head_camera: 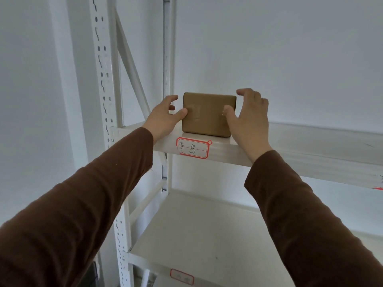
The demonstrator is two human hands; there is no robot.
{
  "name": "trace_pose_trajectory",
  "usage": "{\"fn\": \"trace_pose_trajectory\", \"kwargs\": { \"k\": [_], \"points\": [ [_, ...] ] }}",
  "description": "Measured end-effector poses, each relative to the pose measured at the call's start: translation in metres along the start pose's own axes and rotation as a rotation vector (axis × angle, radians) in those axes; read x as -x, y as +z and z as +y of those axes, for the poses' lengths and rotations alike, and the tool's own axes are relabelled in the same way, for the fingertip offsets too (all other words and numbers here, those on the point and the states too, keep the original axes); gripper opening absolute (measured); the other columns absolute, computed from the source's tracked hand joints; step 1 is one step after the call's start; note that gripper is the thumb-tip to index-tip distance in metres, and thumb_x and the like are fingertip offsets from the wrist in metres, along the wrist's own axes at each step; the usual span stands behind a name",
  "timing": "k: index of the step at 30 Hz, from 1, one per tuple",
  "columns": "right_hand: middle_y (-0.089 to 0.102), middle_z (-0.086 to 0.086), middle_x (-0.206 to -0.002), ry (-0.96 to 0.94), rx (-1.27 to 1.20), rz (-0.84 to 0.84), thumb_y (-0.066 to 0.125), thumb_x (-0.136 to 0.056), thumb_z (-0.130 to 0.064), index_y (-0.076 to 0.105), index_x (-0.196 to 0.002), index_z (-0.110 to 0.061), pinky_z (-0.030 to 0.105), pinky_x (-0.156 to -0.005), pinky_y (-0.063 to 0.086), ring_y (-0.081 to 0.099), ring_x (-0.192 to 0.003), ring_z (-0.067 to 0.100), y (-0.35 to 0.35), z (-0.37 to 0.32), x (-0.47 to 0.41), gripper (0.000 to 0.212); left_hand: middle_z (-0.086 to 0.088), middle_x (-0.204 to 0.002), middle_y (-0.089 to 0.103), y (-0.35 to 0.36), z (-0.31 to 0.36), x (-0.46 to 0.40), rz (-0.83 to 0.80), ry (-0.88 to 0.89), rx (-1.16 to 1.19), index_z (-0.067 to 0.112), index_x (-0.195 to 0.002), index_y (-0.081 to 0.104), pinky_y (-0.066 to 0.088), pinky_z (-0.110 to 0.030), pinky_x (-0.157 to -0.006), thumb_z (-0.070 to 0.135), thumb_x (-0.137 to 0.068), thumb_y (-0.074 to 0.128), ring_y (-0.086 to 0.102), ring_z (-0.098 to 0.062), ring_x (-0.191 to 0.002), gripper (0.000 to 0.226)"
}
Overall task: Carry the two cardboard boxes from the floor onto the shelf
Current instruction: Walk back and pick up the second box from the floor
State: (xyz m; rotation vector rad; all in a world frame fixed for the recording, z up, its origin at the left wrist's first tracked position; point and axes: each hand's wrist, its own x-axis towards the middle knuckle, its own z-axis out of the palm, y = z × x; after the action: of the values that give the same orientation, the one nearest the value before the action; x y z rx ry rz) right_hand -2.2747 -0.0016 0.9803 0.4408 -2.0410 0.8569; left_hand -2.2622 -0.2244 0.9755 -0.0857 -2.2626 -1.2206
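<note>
One small brown cardboard box [207, 114] stands upright on the upper white shelf board [290, 141], close to its front edge and left end. My left hand [163, 119] is at the box's left side, thumb resting on the front face, fingers spread with a gap to the box. My right hand [248, 117] is at the right side, thumb against the front face, fingers curled near the top right corner. Neither hand closes around the box. No other box is in view.
A red-bordered handwritten label [192, 149] is stuck on the shelf's front edge below the box. A lower white shelf board [196, 235] carries another label [182, 276]. The perforated white upright [103, 79] and diagonal brace [132, 65] stand left; a white wall is behind.
</note>
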Motion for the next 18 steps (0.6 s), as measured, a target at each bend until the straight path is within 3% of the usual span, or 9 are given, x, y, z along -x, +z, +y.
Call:
{"fn": "trace_pose_trajectory", "kwargs": {
  "k": [3, 7, 10, 15, 18],
  "points": [
    [0.058, 0.003, -0.134, -0.159, -0.085, 0.108, 0.054, -0.095, -0.028, 0.062, -0.129, -0.016, 0.031, -0.096, 0.043, 0.048, -0.125, 0.023, 0.008, -0.027, 0.009, 0.037, 0.001, -0.144, 0.053, -0.017, 0.002, 0.02, 0.081, 0.014, -0.019, 0.032, -0.152, 0.041, 0.05, -0.038, -0.103, 0.051, -0.096, 0.06, 0.061, -0.023, -0.121, 0.062],
    [0.065, 0.003, -0.118, -0.345, -0.321, 0.049, 0.055, -0.096, -0.023, 0.07, -0.111, -0.013, 0.01, -0.088, 0.034, 0.055, -0.112, 0.021, 0.031, -0.07, 0.036, 0.024, 0.006, -0.138, 0.055, -0.046, -0.001, 0.065, 0.215, 0.031, -0.043, 0.031, -0.147, 0.047, 0.044, -0.018, -0.085, 0.046, -0.098, 0.059, 0.058, -0.011, -0.118, 0.053],
    [0.065, 0.0, -0.117, -0.431, -0.482, -0.139, 0.053, -0.099, -0.025, 0.07, -0.113, -0.016, 0.013, -0.094, 0.036, 0.057, -0.114, 0.018, 0.052, -0.099, 0.063, 0.024, 0.008, -0.134, 0.058, -0.071, -0.008, 0.107, 0.333, 0.022, -0.068, 0.03, -0.143, 0.051, 0.043, -0.012, -0.086, 0.04, -0.099, 0.061, 0.058, -0.007, -0.118, 0.047],
    [0.061, -0.006, -0.131, -0.422, -0.758, -0.543, 0.057, -0.102, -0.029, 0.064, -0.126, -0.023, 0.027, -0.104, 0.045, 0.055, -0.121, 0.014, 0.074, -0.143, 0.121, 0.026, 0.005, -0.127, 0.064, -0.112, -0.02, 0.199, 0.594, -0.076, -0.194, 0.024, -0.135, 0.058, 0.045, -0.002, -0.084, 0.033, -0.099, 0.063, 0.061, -0.004, -0.114, 0.038],
    [0.061, -0.01, -0.13, -0.421, -0.921, -0.718, 0.057, -0.103, -0.03, 0.061, -0.128, -0.026, 0.025, -0.1, 0.045, 0.056, -0.117, 0.011, 0.079, -0.166, 0.161, 0.026, 0.001, -0.123, 0.067, -0.125, -0.017, 0.268, 0.746, -0.16, -0.27, 0.019, -0.131, 0.062, 0.047, -0.006, -0.085, 0.028, -0.098, 0.064, 0.063, -0.005, -0.109, 0.034]
  ]
}}
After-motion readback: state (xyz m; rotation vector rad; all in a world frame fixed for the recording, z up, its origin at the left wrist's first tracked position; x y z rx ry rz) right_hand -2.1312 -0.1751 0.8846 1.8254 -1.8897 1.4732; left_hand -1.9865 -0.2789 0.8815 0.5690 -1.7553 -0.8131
